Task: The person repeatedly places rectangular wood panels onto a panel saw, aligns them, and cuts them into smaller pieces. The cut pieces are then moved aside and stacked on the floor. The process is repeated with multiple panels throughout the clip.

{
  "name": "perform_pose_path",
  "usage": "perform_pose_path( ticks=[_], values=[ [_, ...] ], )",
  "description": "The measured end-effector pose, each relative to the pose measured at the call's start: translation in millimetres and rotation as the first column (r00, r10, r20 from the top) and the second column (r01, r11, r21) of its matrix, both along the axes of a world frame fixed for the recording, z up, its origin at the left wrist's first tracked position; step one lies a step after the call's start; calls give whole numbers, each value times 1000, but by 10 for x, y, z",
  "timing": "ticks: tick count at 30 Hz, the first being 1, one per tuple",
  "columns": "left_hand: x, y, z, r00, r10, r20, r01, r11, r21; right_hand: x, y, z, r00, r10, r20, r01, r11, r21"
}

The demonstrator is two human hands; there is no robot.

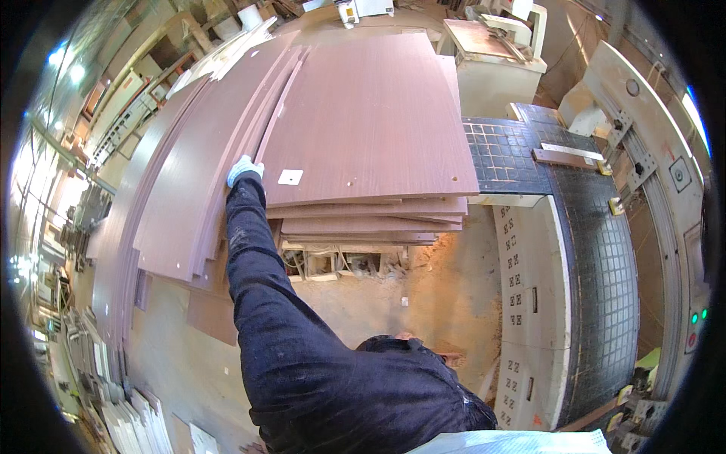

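While our gloved left hand [244, 169] grips the top reddish-brown laminated wood panel [363, 113] by its left edge, seemingly to steady it on the stack, we cannot see our right hand.

The top board [370, 113] on the stack looked like wood-grain laminate, reddish brown, smooth and matt, with a small pale paper label [290, 177] near its front edge. The boards [189, 189] fanned out beside it had the same dull brown face and paler raw edges. The left hand [244, 169], resting at the top board's left front corner, wore a white knitted cloth glove, and its sleeve [261, 287] was dark, slightly dusty cloth. The machine bed [597, 272] to the right was black, gridded and matt. The floor [423, 287] was rough with sawdust.
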State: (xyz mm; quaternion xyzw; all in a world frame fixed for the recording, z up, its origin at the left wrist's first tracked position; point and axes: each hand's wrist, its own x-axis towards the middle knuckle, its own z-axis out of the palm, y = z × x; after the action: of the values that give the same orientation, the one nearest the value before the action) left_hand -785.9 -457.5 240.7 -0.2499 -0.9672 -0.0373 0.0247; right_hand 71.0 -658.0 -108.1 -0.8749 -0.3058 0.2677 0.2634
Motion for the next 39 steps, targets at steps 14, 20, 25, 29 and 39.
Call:
perform_pose_path(
  ticks=[14, 20, 25, 29, 39],
  values=[
    [-967, 542, 736, 925, -142, -352, 233, 944, 233, 1461, -2416, -637, 832, -526, 177, 548, 729, -409],
    [-918, 756, 1254, 614, -651, 447, -171, 443, 880, 633, -2263, -489, 878, -477, 34, 473, 877, 81],
    [1413, 435, 911, 252, -845, 472, 47, 498, 866, -731, -2303, 464, 598, -775, 206, 794, 608, -19],
    [3158, 368, 364, -9, -848, 531, 67, 529, 846, -1552, -2909, 365, 445, -884, 146, 895, 444, -36],
    [6582, -1210, -1571, -639, -179, 748, 552, 571, 608, -3292, -4027, -21, 102, -993, 67, 992, 106, 61]
  ],
)
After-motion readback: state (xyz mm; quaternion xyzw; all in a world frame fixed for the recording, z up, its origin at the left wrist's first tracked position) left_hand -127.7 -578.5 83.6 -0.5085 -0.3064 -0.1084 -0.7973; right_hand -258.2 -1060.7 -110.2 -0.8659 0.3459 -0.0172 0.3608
